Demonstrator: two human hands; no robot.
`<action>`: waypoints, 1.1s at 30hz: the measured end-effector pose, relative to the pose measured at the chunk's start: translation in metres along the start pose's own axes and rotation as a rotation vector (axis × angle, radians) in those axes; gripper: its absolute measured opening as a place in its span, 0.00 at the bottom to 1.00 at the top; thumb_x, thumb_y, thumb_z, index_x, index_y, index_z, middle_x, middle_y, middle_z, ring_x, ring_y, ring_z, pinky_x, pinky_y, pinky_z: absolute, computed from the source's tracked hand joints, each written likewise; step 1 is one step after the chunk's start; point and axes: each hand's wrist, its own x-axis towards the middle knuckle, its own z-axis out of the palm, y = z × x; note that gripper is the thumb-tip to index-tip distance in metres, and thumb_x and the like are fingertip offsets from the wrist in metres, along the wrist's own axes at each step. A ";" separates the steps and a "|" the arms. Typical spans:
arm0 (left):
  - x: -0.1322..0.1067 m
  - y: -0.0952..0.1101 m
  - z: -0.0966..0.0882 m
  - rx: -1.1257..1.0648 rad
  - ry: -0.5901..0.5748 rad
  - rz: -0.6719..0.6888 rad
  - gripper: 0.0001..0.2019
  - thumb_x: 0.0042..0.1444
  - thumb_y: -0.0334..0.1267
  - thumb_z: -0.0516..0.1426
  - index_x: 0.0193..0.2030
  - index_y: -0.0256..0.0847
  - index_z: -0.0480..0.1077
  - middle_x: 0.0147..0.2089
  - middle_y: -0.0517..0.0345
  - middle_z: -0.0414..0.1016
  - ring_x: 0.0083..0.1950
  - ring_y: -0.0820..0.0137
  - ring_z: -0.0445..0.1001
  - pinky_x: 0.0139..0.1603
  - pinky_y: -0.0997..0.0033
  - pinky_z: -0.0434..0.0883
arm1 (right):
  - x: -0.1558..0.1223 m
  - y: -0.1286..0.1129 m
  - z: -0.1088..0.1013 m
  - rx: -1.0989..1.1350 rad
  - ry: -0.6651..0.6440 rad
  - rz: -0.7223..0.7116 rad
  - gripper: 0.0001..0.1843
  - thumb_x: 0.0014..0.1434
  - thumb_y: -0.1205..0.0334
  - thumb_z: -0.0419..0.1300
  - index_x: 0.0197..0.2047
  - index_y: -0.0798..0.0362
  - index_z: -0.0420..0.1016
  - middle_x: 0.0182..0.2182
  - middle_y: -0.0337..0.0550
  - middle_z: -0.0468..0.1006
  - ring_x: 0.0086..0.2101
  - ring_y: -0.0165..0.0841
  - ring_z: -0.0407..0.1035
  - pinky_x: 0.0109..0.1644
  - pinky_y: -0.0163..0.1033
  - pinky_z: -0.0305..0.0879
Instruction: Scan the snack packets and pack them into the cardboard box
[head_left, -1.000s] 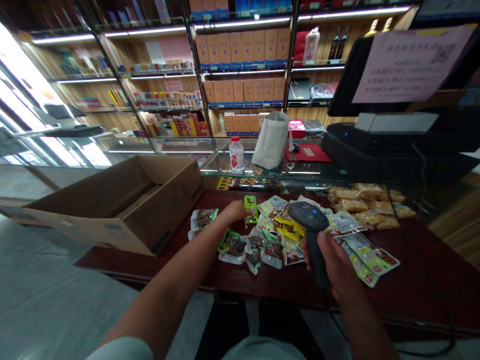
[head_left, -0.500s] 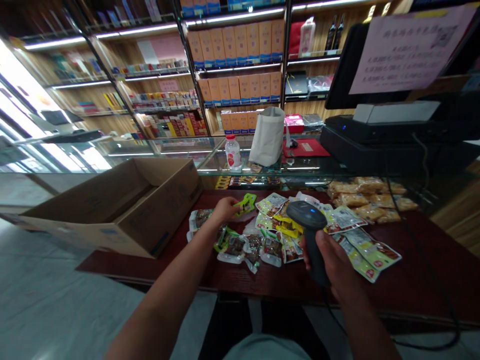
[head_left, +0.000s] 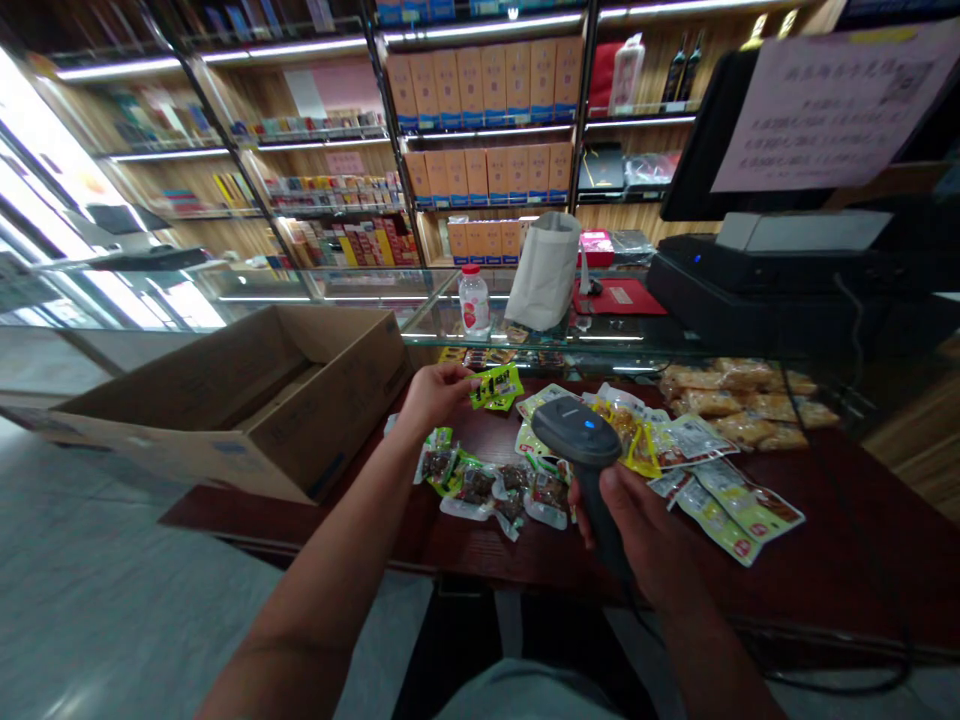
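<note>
Pinched in my left hand [head_left: 439, 393] is a bright green snack packet [head_left: 498, 386], held up above the dark red table. My right hand [head_left: 626, 520] is wrapped around the handle of a dark grey barcode scanner [head_left: 576, 432], whose head shows a small blue light and tilts toward the packet. Between and below my hands lie several clear packs of dark food [head_left: 480, 486] with green labels. Behind and right of the scanner spread green and white snack pouches [head_left: 739, 505] and a yellow-trimmed bag [head_left: 637, 440], partly covered by the scanner.
A large open cardboard box [head_left: 322, 410] stands at left. Pale yellow snack packs [head_left: 750, 400] lie at the right. On the glass counter are a red-capped bottle [head_left: 474, 302], a white paper bag [head_left: 546, 272] and a black register machine [head_left: 765, 290]. The scanner's cable runs down right.
My left hand has lifted the green packet and turned its printed face into view. The scanner in my right hand has moved left, closer to the packet.
</note>
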 end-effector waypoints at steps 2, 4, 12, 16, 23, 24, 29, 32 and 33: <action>-0.002 0.003 -0.001 -0.009 0.005 -0.007 0.12 0.44 0.41 0.69 0.31 0.36 0.76 0.23 0.60 0.75 0.23 0.72 0.73 0.28 0.74 0.71 | 0.001 0.000 0.000 -0.017 -0.007 -0.017 0.25 0.69 0.38 0.54 0.33 0.50 0.73 0.20 0.37 0.72 0.21 0.32 0.66 0.26 0.37 0.62; -0.004 0.007 -0.002 0.004 0.011 -0.004 0.10 0.44 0.39 0.68 0.31 0.36 0.77 0.24 0.59 0.76 0.23 0.72 0.73 0.28 0.74 0.71 | 0.001 0.000 0.000 -0.020 -0.013 -0.018 0.24 0.69 0.39 0.53 0.34 0.50 0.73 0.20 0.36 0.72 0.21 0.32 0.65 0.26 0.37 0.62; -0.010 0.011 -0.003 0.033 0.013 0.007 0.10 0.45 0.41 0.67 0.30 0.36 0.76 0.23 0.59 0.75 0.22 0.72 0.71 0.27 0.73 0.70 | 0.000 -0.005 0.005 -0.050 0.016 -0.018 0.25 0.68 0.37 0.54 0.33 0.49 0.73 0.19 0.35 0.70 0.20 0.32 0.63 0.25 0.37 0.60; -0.014 0.024 -0.035 0.264 0.255 0.150 0.10 0.52 0.42 0.64 0.35 0.37 0.78 0.28 0.57 0.78 0.28 0.69 0.74 0.30 0.71 0.70 | 0.000 -0.002 0.002 -0.035 0.043 0.002 0.26 0.67 0.36 0.55 0.33 0.50 0.74 0.21 0.37 0.73 0.21 0.31 0.64 0.25 0.36 0.61; -0.014 0.064 -0.155 1.019 0.874 -0.020 0.06 0.60 0.35 0.57 0.37 0.37 0.76 0.43 0.48 0.78 0.52 0.53 0.76 0.54 0.51 0.71 | 0.003 0.013 -0.021 0.016 0.107 0.024 0.25 0.67 0.37 0.56 0.33 0.50 0.75 0.22 0.38 0.75 0.21 0.32 0.66 0.26 0.37 0.63; -0.014 0.064 -0.166 1.063 0.828 -0.118 0.05 0.58 0.33 0.58 0.36 0.36 0.75 0.42 0.47 0.78 0.53 0.51 0.76 0.54 0.48 0.71 | 0.003 0.015 -0.024 0.019 0.113 0.038 0.25 0.67 0.36 0.56 0.33 0.50 0.76 0.22 0.39 0.75 0.22 0.33 0.66 0.26 0.37 0.64; -0.014 0.051 -0.170 1.111 0.719 -0.227 0.10 0.53 0.32 0.61 0.42 0.31 0.78 0.49 0.39 0.78 0.55 0.41 0.75 0.51 0.42 0.73 | 0.003 0.016 -0.033 0.040 0.202 0.068 0.26 0.63 0.34 0.59 0.34 0.50 0.78 0.25 0.43 0.79 0.23 0.35 0.68 0.27 0.39 0.66; -0.008 0.039 -0.131 1.118 0.728 0.072 0.17 0.60 0.36 0.56 0.53 0.32 0.77 0.56 0.37 0.75 0.59 0.46 0.73 0.57 0.47 0.71 | 0.004 0.014 -0.035 0.088 0.228 0.068 0.25 0.62 0.35 0.61 0.34 0.49 0.78 0.24 0.42 0.77 0.22 0.35 0.67 0.25 0.40 0.64; -0.003 0.033 -0.112 1.096 0.627 0.150 0.17 0.61 0.36 0.54 0.53 0.33 0.77 0.56 0.39 0.76 0.59 0.49 0.73 0.59 0.51 0.70 | 0.004 0.014 -0.035 0.101 0.232 0.064 0.24 0.62 0.36 0.61 0.33 0.49 0.78 0.22 0.41 0.76 0.22 0.35 0.67 0.25 0.39 0.63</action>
